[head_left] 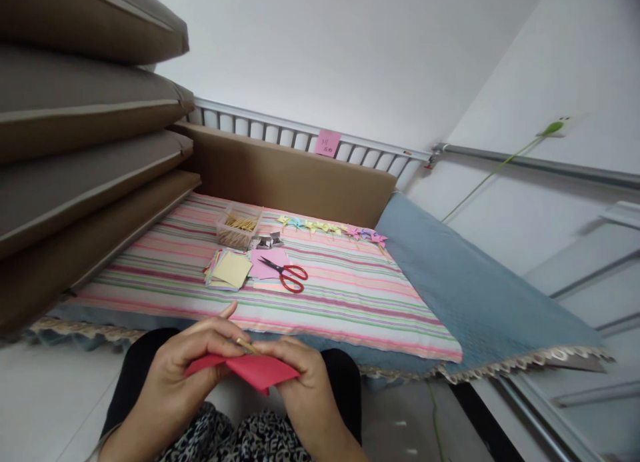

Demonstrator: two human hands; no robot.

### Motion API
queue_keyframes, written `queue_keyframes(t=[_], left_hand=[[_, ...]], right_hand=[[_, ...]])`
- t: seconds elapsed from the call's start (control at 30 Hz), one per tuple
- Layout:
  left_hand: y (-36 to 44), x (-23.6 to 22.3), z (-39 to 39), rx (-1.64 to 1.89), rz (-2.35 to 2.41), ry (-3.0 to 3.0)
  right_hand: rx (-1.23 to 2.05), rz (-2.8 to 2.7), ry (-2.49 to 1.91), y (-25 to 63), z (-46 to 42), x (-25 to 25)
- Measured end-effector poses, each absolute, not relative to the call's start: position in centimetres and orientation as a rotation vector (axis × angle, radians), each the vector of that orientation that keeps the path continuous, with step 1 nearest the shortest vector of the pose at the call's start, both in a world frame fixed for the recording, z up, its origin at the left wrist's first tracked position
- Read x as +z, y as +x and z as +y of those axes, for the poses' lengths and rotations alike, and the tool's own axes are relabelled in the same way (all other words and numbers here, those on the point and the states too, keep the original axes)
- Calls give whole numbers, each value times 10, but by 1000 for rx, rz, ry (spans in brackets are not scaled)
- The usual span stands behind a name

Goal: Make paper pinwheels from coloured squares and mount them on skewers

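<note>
Over my lap, my left hand (187, 359) pinches the left side of a piece of red paper (260, 369), partly folded, with its loose corners pointing down. My right hand (303, 372) has its fingers closed on the right side of the same paper. Between the fingertips a thin wooden stick (247, 346) shows at the paper's top edge; the rest of it is hidden. In front of my hands lie scissors (286, 273) with red handles, partly on a pink paper sheet (263, 263). Left of them is a stack of paper squares (233, 269), pale yellow on top.
A clear plastic box (235, 241) of wooden sticks stands behind the paper stack, beside small silvery items (267, 241). A row of paper pinwheels (325, 227) lies farther back on the striped cloth (345, 295). Large cushions (90, 122) are piled left; a brown board (295, 172) stands behind.
</note>
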State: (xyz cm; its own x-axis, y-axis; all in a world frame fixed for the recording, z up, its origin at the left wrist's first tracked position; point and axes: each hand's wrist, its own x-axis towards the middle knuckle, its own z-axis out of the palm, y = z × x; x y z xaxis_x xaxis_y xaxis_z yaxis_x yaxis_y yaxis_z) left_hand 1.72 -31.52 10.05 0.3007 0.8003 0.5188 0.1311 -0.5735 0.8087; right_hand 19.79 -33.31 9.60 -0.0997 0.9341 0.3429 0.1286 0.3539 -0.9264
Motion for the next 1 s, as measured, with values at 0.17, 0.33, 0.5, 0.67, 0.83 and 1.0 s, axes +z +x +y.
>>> queue_keyframes(t=[0.17,0.33,0.5,0.67,0.83,1.0], left_hand=[[17,99,-314,1299,821,1913],[18,99,-313,1312,811,1915],[20,100,-314,1311,851,1913],[20,102,-314,1327,855,1915],[19,102,-314,1320,853,1926],[19,101,-313,1321,812,1940]], right_hand=[[936,-1493,-994,198,-334,94],[956,-1473,-957,197,-335,93],[935,-1469,-985,197,-335,93],[943,-1474,-1005,197,-333,95],[902,-1507,-1008,197,-333,99],[869,-1501,-1016,196,-334,100]])
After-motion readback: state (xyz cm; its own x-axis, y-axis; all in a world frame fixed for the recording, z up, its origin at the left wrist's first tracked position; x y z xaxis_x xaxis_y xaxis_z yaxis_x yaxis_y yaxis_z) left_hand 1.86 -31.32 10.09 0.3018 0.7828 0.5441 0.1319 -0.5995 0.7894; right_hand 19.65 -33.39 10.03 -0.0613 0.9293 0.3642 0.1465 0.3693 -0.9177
